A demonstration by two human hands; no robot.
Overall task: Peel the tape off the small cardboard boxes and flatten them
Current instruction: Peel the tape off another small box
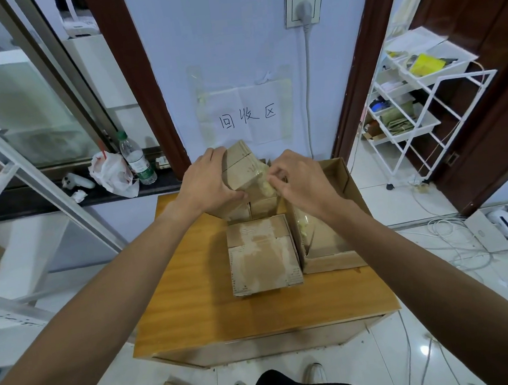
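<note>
Peeling looks early: your left grip (206, 182) holds one box (239, 166), right grip (296, 181) pinches its tape (262, 180); sealed boxes (262, 253) beside the carton (332, 262) wait.

Matt brown card on the small cardboard boxes (262, 253), scuffed pale in patches; tape (265, 185) glossy, yellowish, crinkled. Smooth wood-grain table (194, 295), low sheen; floor tiles (426, 355) glossy.

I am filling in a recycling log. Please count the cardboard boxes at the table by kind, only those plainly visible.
Small box in hand, left hand gripping, right hand pinching its tape: 1
Small closed box on the table: 1
Large open box: 1
Total: 3. Cardboard under the held box is too hidden to count.
</note>
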